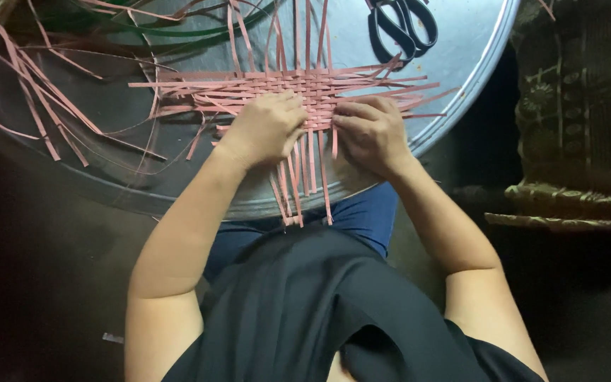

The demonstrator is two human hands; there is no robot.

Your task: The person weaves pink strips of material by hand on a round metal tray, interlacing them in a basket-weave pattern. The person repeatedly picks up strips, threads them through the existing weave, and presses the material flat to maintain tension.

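A partly woven mat of pink strips [298, 88] lies on a large round metal tray [461, 42]. Long loose strip ends stick out on all sides. My left hand [266, 127] rests palm down on the mat's near edge, fingers curled over the weave. My right hand [369, 131] is beside it, fingers bent and pinching strips at the near edge. Several pink strip ends [298, 184] hang down between my hands over the tray's rim.
Black-handled scissors [401, 28] lie on the tray at the far right. Loose pink strips [44, 106] and green strips [164, 28] spread over the tray's left side. A patterned fabric bundle [574, 106] stands at the right. My lap is below the tray.
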